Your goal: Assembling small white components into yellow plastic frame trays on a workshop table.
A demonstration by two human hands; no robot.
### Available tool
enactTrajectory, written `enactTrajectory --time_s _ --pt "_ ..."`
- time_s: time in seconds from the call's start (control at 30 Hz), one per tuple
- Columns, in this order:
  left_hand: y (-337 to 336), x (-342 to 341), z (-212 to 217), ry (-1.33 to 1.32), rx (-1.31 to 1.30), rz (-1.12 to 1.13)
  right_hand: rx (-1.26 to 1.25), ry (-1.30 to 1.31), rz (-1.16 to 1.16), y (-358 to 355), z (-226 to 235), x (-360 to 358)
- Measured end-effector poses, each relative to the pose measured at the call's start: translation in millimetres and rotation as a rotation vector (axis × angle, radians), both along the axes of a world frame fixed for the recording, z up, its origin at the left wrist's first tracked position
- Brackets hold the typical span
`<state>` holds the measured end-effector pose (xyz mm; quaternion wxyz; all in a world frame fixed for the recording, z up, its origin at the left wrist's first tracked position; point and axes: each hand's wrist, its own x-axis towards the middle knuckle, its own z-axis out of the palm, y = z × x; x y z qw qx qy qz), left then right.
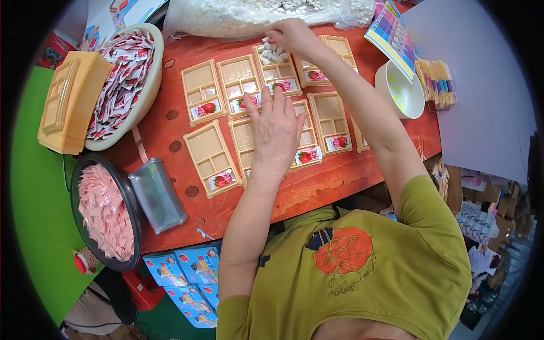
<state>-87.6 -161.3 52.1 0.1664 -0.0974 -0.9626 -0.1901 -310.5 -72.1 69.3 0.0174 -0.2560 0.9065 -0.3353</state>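
Note:
My left hand (273, 127) lies with fingers spread over the middle of several beige plastic trays, its fingertips at the strawberry-printed sachets (245, 102) in the upper row. Bent downward, the fingers of my right hand (294, 38) are at the far end of one compartment tray (273, 72). A small heap of white marshmallow-like pieces (273, 54) sits in that tray's large compartment, just below those fingers. What the right hand holds, if anything, is hidden beneath it. Other trays, such as the near left one (207, 148), hold a sachet in one small compartment.
A large clear bag of white pieces (226, 20) lies along the far edge. At left are a tub of sachets (158, 48), a beige house-shaped container (73, 102), a black basin of pink packets (107, 212) and a clear box (157, 195). A white bowl (411, 99) stands right.

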Motion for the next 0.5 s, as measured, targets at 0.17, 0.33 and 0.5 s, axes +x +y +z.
enactTrajectory --time_s 0.17,0.33,0.5 --pt "1 -1 -1 0.022 0.005 -0.004 0.349 0.167 -0.047 -13 -19 -21" --pt "-2 1 -2 0.010 0.002 0.009 0.115 -0.059 0.086 5 4 4" --pt "0 1 -1 0.032 -0.011 0.003 0.085 0.074 0.168 19 2 27"
